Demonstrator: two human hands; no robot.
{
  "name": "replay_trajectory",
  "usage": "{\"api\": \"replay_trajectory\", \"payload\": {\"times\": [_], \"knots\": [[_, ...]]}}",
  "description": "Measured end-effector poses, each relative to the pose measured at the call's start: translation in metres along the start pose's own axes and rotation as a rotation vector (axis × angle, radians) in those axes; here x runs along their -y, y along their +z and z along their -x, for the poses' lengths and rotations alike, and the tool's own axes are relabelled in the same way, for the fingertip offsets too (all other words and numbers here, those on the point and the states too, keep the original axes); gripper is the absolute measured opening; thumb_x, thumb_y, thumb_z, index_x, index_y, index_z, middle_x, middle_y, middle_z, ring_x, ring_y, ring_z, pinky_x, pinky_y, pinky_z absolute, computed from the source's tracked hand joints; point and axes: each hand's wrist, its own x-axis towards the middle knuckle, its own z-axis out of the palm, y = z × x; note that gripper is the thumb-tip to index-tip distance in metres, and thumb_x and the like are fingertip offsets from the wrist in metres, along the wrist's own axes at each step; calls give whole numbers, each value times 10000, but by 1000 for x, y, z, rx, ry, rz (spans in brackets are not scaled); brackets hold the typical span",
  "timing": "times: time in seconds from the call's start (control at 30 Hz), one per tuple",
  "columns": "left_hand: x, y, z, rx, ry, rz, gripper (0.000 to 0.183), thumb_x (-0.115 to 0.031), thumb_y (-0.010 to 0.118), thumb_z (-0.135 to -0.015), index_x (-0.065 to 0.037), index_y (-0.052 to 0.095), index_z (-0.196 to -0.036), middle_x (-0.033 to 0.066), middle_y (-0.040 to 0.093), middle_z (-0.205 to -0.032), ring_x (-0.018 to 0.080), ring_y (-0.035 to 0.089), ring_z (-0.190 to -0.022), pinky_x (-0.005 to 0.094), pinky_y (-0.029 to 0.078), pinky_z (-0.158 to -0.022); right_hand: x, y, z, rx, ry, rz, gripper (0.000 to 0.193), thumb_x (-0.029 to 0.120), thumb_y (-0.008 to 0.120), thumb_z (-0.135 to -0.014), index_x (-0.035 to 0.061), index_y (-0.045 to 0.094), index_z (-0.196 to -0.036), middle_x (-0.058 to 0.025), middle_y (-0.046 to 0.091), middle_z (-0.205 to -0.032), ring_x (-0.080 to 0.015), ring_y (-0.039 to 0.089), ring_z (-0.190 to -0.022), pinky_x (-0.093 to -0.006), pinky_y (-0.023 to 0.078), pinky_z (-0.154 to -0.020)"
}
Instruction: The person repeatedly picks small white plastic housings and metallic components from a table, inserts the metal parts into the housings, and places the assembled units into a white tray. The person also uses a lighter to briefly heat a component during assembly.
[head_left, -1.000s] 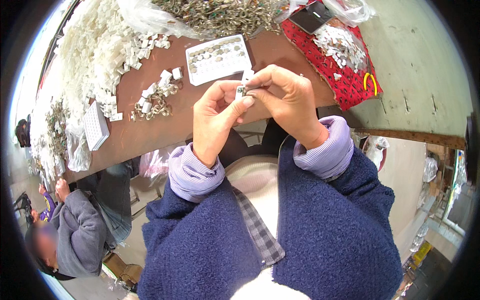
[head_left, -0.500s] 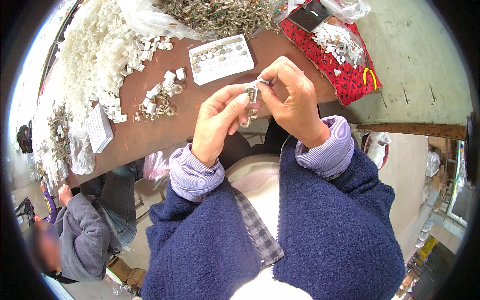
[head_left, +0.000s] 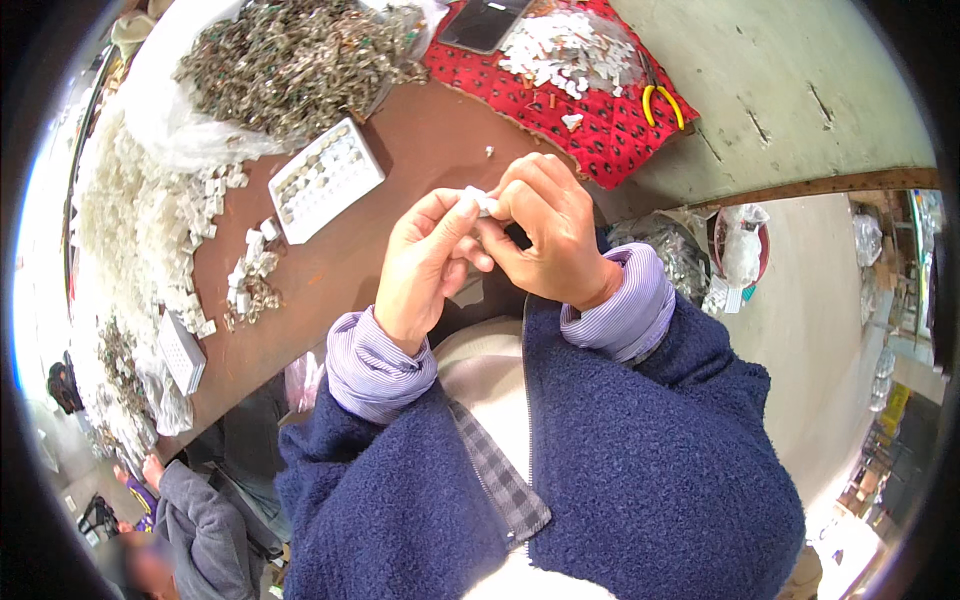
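Observation:
My left hand (head_left: 425, 262) and my right hand (head_left: 552, 225) meet above the near edge of the brown table. A small white plastic piece (head_left: 478, 198) is pinched between their fingertips, left thumb on one side and right fingers on the other. Fingers partly cover it, so its exact kind cannot be made out. Left of my hands lies a white tray (head_left: 340, 207) with several round metal discs in its hollows. Beyond it to the left, a small heap of metal parts with white housings (head_left: 255, 268) rests on the table.
A big heap of metal parts (head_left: 300, 65) lies on plastic at the back. White housings (head_left: 140, 215) spread along the left. On the right, red spotted cloth (head_left: 600, 152) carries small white pieces (head_left: 570, 50), a phone (head_left: 485, 25) and yellow-handled pliers (head_left: 650, 105). A co-worker's grey sleeve (head_left: 200, 505) shows lower left.
The view has swung to the right, so the table things sit further left. The metal-and-white part that hung from my left fingers is no longer visible; a small white piece shows there.

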Motion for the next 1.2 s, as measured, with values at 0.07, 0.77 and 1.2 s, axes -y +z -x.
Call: {"api": "replay_trajectory", "payload": {"times": [0.07, 0.77, 1.2], "knots": [[-2, 5, -12, 41, -82, 41, 263, -267, 670, -1129, -25, 696, -1230, 40, 746, -999, 52, 701, -723, 141, 374, -433, -5, -8, 2, -25, -3, 48, 253, 14, 810, -760, 50, 590, -880, -134, 611, -927, -344, 634, -859, -466, 512, -790], [-15, 1, -37, -45, 268, -219, 362, -81, 757, -1039, -61, 690, -1394, 34, 777, -1153, 20, 657, -848, 152, 451, -555, -98, -41, -30, -2, 229, 290, 79, 113, 783, -933, 75, 715, -949, -70, 688, -953, -300, 674, -960, -425, 463, -848], [-14, -12, 9, 7, 267, -56, 277, -182, 681, -1107, -18, 670, -1330, 52, 773, -1131, 50, 683, -912, 178, 516, -599, 6, 1, -21, 38, 409, -544, 57, 17, 738, -988, 9, 689, -1015, -82, 712, -980, -190, 707, -979, -313, 541, -880]]}}
